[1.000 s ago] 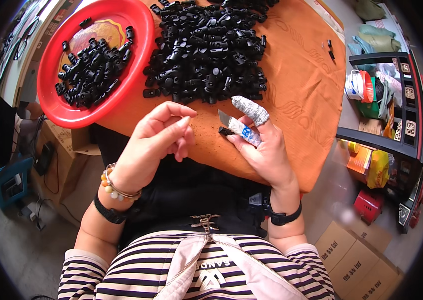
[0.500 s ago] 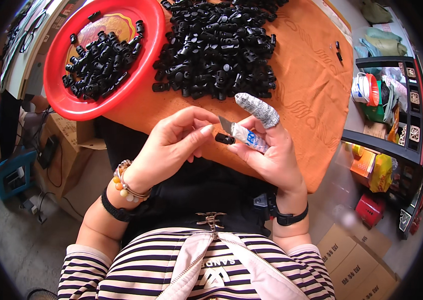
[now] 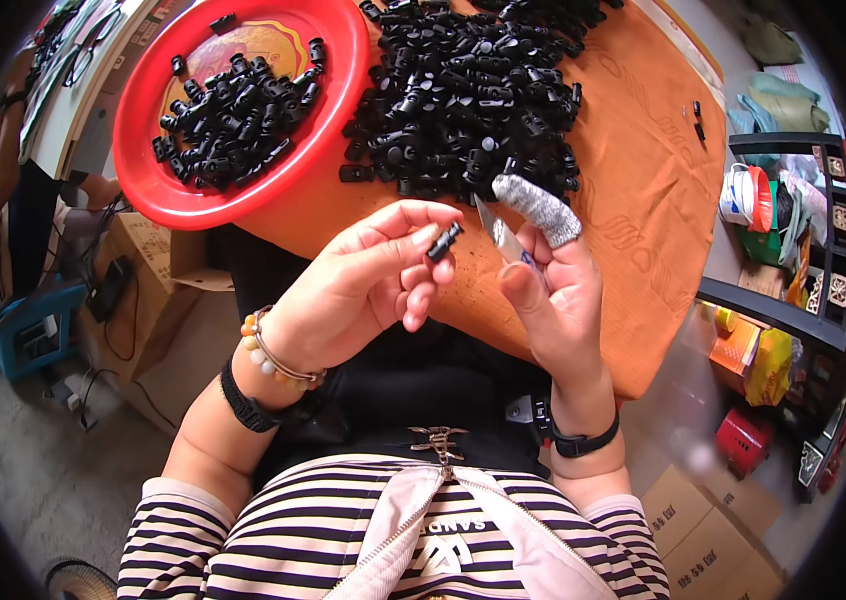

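One small black plastic clip [image 3: 445, 241] sits pinched between the thumb and fingertips of the left hand [image 3: 358, 295], raised above the near edge of the orange table [image 3: 643, 200]. Just to its right, the right hand [image 3: 558, 300] grasps a short blade [image 3: 496, 232], its fingers curled around the handle and its forefinger capped by a grey knitted finger guard [image 3: 541, 208]. The clip and the blade lie close, though contact between them cannot be told. Beyond the hands, a heap of black clips [image 3: 463, 95] covers the table's far part, and to the left a red round tray [image 3: 243, 110] holds more of them.
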Tool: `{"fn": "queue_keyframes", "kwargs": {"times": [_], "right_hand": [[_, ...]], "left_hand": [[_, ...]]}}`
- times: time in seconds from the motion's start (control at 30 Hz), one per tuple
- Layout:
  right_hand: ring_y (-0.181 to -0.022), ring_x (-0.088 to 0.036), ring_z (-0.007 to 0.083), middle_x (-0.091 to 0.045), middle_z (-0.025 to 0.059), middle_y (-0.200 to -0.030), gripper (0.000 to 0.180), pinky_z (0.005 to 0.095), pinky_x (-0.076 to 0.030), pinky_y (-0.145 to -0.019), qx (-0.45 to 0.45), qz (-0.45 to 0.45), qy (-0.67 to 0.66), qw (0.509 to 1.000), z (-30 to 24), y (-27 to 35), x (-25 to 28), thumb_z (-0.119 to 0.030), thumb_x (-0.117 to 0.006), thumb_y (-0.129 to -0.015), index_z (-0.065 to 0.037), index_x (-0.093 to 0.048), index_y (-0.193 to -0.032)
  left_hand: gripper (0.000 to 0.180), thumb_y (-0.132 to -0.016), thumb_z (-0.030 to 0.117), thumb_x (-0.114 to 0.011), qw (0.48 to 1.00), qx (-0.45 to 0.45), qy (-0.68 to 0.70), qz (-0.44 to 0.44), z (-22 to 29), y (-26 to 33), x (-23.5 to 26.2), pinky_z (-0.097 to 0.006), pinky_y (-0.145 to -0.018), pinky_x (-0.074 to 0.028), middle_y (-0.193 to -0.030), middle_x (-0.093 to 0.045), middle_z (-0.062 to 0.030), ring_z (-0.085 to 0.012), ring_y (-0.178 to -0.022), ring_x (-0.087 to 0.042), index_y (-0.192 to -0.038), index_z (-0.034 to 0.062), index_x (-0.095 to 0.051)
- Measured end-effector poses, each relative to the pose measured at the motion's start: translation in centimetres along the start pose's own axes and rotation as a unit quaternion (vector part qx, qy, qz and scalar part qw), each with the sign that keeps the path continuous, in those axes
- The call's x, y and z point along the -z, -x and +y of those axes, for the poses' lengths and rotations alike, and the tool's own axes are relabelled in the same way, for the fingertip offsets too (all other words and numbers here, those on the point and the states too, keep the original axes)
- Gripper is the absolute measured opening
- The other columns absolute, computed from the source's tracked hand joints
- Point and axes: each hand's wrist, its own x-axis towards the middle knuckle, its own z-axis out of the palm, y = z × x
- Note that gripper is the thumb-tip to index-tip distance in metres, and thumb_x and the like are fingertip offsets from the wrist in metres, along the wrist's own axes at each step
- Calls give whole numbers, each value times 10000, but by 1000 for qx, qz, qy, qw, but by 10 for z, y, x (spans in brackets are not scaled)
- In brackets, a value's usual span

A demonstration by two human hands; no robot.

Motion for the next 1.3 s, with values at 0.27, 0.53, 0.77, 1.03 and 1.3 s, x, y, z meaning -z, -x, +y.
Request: {"fn": "queue_keyframes", "kwargs": {"times": [0.27, 0.53, 0.77, 1.03, 1.3], "right_hand": [[-873, -575, 101, -616, 94, -985, 311, 228, -466, -760, -40, -6, 109, 993, 9, 13, -9, -67, -578, -862, 23, -500, -1149], [-853, -583, 96, -623, 92, -987, 314, 228, -475, -745, -18, -2, 83, 996, 9, 10, -14, -70, -584, -860, 23, -502, -1149], [-852, -576, 88, -621, 79, -983, 334, 218, -468, -739, -5, -12, 91, 996, 10, 10, -14, -72, -589, -858, 17, -500, -1167], [-888, -551, 81, -605, 68, -1031, 348, 214, -446, -783, -47, -19, 31, 998, 6, 11, -15, -77, -591, -859, 23, -493, -1177], [-907, -544, 83, -596, 75, -1060, 350, 214, -442, -791, -49, -23, 28, 998, 5, 11, -15, -84, -591, -861, 20, -491, -1180]], "left_hand": [[264, -913, 139, -480, 998, -39, 21, 36, -2, 0, 5, -207, -535, -459, -746, -553, -17, -82, -601, -553, -1161, 56, -446], [271, -913, 140, -481, 999, -44, 14, 9, -4, 2, 5, -207, -535, -447, -754, -545, -11, -80, -610, -539, -1168, 64, -435], [202, -936, 150, -453, 997, -63, 3, -32, -5, 1, 8, -194, -574, -464, -839, -550, -29, -65, -653, -532, -1126, 82, -462], [209, -926, 132, -467, 997, -71, -3, -38, -5, 1, 7, -194, -575, -463, -863, -536, -27, -61, -677, -526, -1128, 77, -460], [235, -922, 122, -462, 996, -88, -27, -13, -6, 1, 4, -195, -519, -408, -897, -533, -36, -68, -615, -494, -1151, 77, -435]]}}
